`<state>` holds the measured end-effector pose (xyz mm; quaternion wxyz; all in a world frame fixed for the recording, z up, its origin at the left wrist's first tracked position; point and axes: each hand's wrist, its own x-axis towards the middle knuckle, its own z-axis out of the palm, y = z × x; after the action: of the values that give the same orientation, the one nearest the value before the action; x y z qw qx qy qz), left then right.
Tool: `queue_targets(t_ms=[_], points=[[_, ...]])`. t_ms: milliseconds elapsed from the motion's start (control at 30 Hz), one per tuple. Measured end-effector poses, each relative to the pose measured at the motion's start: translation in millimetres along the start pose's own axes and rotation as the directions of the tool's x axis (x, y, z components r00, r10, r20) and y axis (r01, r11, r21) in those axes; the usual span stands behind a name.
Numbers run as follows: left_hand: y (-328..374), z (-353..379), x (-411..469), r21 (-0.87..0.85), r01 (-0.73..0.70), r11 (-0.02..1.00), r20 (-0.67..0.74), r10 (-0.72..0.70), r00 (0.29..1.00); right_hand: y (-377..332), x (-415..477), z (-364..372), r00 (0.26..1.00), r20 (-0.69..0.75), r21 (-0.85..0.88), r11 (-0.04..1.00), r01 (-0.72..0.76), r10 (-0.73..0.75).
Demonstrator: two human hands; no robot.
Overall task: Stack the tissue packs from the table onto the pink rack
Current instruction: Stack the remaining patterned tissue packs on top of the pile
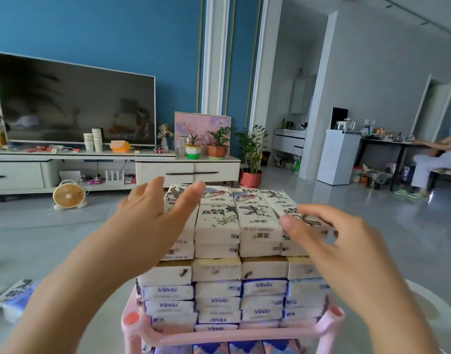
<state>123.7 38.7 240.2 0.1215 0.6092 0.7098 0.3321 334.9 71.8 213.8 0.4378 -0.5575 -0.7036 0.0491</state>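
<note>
L hand (153, 215) flat, fingers released, beside soft white rectangular plastic-wrapped tissue packs (216, 223). R hand (329, 238) relaxed atop. Pink plastic rack (234, 337) below.

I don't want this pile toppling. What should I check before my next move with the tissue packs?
1. Left hand free: ok, fingers straight, beside the stack.
2. Right hand free: cannot tell, fingers curve over the rightmost top pack.
3. Stack columns aligned: ok, four columns line up at the front.
4. Pink rack rail retaining lower packs: ok.
5. All packs moved: not ok, loose packs lie at lower left.
</note>
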Motion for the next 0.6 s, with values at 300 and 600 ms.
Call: queue_targets(t_ms=[300, 600], points=[[-2, 1, 6, -0.09, 0.032, 0.995, 0.149, -0.019, 0.989, 4, -3, -2, 0.997, 0.065, 0.133, 0.99, -0.043, 0.034], [0, -8, 3, -0.302, 0.096, 0.949, 0.151, -0.052, 0.987, 0, 6, 0, 0.998, 0.022, 0.354, 0.934, -0.059, 0.055]])
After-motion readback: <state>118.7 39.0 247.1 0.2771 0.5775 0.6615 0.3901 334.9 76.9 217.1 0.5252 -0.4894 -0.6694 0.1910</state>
